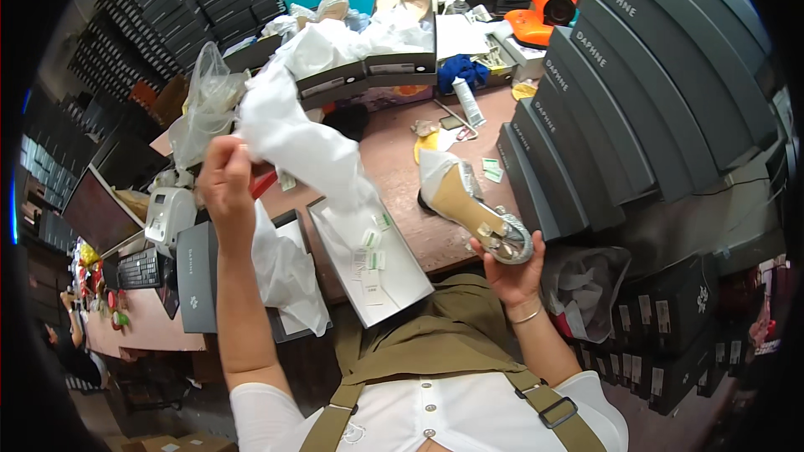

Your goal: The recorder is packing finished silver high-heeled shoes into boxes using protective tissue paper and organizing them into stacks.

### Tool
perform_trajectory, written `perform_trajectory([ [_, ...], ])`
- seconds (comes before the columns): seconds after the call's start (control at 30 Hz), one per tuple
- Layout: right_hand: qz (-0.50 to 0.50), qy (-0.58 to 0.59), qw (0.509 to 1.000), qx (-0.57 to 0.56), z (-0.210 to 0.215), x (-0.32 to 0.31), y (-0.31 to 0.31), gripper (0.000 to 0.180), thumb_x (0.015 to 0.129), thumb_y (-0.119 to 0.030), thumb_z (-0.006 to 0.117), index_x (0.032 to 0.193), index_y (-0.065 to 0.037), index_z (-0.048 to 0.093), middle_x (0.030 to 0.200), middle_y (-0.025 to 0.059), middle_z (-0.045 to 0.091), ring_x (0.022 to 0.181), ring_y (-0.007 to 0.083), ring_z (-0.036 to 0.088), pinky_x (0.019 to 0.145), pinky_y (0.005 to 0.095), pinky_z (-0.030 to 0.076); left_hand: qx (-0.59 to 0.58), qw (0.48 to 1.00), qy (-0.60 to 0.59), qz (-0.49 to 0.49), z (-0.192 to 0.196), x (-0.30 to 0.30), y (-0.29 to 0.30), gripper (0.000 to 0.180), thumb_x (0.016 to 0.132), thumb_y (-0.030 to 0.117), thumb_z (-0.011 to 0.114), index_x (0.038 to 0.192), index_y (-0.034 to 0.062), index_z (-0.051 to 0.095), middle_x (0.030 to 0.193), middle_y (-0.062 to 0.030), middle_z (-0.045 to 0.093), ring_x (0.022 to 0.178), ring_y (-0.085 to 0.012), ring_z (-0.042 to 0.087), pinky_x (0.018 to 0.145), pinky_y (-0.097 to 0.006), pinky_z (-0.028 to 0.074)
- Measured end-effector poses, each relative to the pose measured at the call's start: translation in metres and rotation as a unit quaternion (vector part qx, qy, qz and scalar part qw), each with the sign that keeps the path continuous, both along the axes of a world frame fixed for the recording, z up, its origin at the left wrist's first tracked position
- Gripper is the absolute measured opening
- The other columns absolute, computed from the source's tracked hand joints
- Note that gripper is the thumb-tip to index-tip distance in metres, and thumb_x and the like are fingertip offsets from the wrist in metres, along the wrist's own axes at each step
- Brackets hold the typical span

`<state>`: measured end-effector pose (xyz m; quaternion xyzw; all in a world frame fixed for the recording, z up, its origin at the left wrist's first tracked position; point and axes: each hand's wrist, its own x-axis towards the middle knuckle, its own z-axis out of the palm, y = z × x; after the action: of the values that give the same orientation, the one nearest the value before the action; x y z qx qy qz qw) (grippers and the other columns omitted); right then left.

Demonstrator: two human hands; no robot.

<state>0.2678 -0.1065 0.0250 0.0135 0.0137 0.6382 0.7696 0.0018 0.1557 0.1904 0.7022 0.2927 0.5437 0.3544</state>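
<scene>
My left hand [226, 180] is raised, its fingers pinching a sheet of white tissue paper [306, 138]. The crumpled paper trails down into an open shoebox [398, 280] with a white inside. Small green-and-white packets [375, 259] and a printed label lie in that box. In my right hand [517, 276] is a silver high-heeled shoe [469, 205], gripped round its glittery toe. Its tan insole faces up, and the heel end points away from me, over the table. More green-and-white packets [492, 169] lie beside it.
Tall stacks of grey shoeboxes [603, 100] curve along the right. Open boxes holding pale shoes [402, 54] stand at the back. Another open box with tissue [289, 272] sits left. An orange tape dispenser [532, 25], a white tube [467, 102] and a plastic bag [209, 105] are around.
</scene>
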Motion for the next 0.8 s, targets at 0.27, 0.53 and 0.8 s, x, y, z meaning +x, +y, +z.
perform_trajectory([
  [0.27,-0.025,-0.134,0.991,-0.009,0.013,-0.003,-0.019,0.083,0.083,-0.054,0.059,0.138,0.002,0.034,0.134,0.0272,0.044,0.119,0.0454,0.048,0.088,0.046,0.055,0.125,0.946,0.299,0.019,-0.086,0.057,0.01,0.022,0.079,0.015,0.066,0.07,0.0024,0.051,0.066,-0.0127,0.052,0.06,-0.0292,0.053,0.056,-0.039,0.042],
  [0.53,0.0,-0.485,0.866,-0.119,0.08,0.004,-0.054,0.07,0.075,-0.043,0.066,0.106,0.019,0.058,0.098,0.0233,0.066,0.087,0.0237,0.067,0.08,0.032,0.053,0.133,0.969,0.175,-0.115,-0.094,0.08,-0.045,0.036,0.072,-0.004,0.062,0.108,0.0022,0.059,0.102,-0.0131,0.056,0.074,-0.0217,0.055,0.068,-0.03,0.048],
  [0.8,-0.048,-0.537,0.812,-0.223,0.017,-0.008,-0.003,0.035,0.092,-0.021,0.059,0.109,0.009,0.059,0.097,0.0087,0.065,0.086,0.0142,0.062,0.076,0.0266,0.049,-0.035,0.961,0.27,-0.037,-0.128,0.016,-0.089,0.046,0.076,-0.004,0.06,0.121,0.0023,0.054,0.108,-0.0147,0.059,0.097,-0.023,0.06,0.08,-0.03,0.05],
])
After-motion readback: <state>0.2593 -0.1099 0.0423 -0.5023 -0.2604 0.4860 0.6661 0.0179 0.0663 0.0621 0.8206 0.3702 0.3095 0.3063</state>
